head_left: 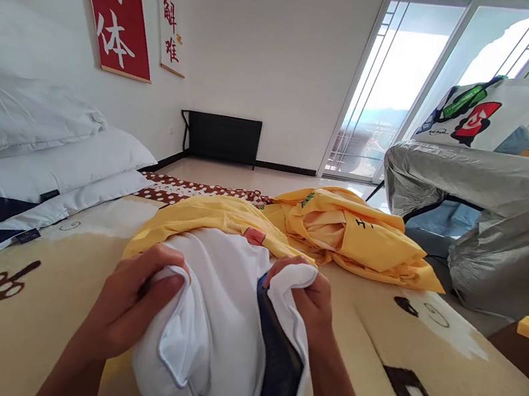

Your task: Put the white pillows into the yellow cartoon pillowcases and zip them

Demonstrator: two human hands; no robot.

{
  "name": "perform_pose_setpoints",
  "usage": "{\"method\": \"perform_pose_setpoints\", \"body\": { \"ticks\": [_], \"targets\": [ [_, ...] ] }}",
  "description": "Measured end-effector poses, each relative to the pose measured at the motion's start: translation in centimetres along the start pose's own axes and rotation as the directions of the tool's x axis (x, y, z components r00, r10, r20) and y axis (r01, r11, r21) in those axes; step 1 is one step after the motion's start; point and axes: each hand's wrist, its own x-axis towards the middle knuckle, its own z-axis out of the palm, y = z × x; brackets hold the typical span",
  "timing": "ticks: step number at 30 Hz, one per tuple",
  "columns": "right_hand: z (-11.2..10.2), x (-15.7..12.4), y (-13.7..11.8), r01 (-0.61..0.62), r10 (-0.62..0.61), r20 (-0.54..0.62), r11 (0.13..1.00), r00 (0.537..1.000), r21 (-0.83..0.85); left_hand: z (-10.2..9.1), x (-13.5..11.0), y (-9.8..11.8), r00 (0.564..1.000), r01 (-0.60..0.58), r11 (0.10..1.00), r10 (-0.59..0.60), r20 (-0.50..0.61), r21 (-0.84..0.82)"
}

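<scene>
A white pillow (222, 285) with piped edges and a navy band (277, 355) lies bunched in front of me on the bed. My left hand (133, 298) is closed round a fold at its left corner, thumb on top. On the other side my right hand (307, 293) pinches the white edge beside the navy band; some of its fingers are hidden behind the fabric. Yellow cloth (214, 210) with a small red patch lies around the pillow's far end. How far the pillow sits inside it, I cannot tell.
A heap of yellow printed bedding (350, 232) lies beyond my right hand. White pillows (49, 148) are stacked at the left on the patterned beige blanket (371, 351). A silver-covered table (491, 175) with a white printed bag (481, 113) stands at the right.
</scene>
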Motion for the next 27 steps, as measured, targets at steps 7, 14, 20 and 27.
{"method": "perform_pose_setpoints", "body": {
  "ticks": [7, 14, 20, 27],
  "targets": [
    [2.8, -0.5, 0.0, 0.025, 0.014, 0.197, 0.98, 0.98, -0.197, 3.8, 1.2, 0.1, 0.938, -0.111, 0.992, 0.085, 0.336, 0.059],
    [3.8, -0.8, 0.6, 0.053, 0.066, 0.309, 0.931, 0.949, -0.361, 5.8, 0.4, -0.9, 0.967, -0.088, 0.99, 0.06, 0.247, 0.106],
    [4.0, -0.7, 1.1, 0.126, 0.007, 0.32, 0.91, 0.947, -0.395, 6.0, 0.7, -0.5, 0.955, -0.077, 0.966, 0.001, 0.296, 0.246],
    [3.9, -2.0, -3.7, 0.417, -0.326, 0.261, 0.752, 0.909, -0.511, 4.5, 2.5, -2.3, 0.989, 0.109, 0.983, -0.123, 0.085, 0.15]
  ]
}}
